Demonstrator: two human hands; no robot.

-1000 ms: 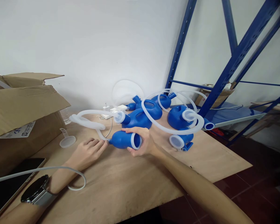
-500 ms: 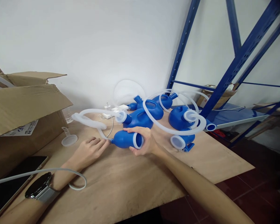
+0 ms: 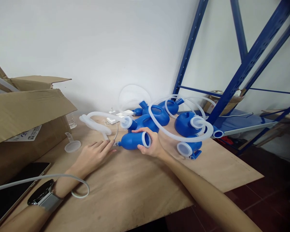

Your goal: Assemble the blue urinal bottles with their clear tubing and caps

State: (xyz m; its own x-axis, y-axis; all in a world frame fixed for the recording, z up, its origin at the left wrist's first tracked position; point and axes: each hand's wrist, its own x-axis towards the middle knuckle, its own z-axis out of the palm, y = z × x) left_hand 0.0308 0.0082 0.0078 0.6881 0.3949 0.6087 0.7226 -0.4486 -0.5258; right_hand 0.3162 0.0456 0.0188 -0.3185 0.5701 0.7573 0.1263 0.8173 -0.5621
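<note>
My right hand [image 3: 152,142] is wrapped round the wide end of a blue plastic funnel-shaped cup [image 3: 130,140] with a white rim. The cup lies sideways above the table, its mouth facing right and its narrow neck pointing left. A clear fitting [image 3: 116,144] sits at the neck. Close to it is my left hand [image 3: 96,155], fingers stretched out and thumb apart. A translucent corrugated hose [image 3: 95,125] runs behind these fingers; its near end is partly hidden by them. Behind the cup stands a blue jug [image 3: 146,122] with a white-capped spout.
Several more blue jugs [image 3: 183,124] with coiled hoses stand at the back and right. On the left are a cardboard box [image 3: 33,106], a clear measuring scoop [image 3: 72,146] and a phone [image 3: 19,183]. Blue shelving [image 3: 244,67] rises at right. A white cable [image 3: 62,175] crosses my left wrist.
My left fingers have loosened from a pinch at the neck and spread out. My right hand has moved the cup slightly right and up, turning it a little.
</note>
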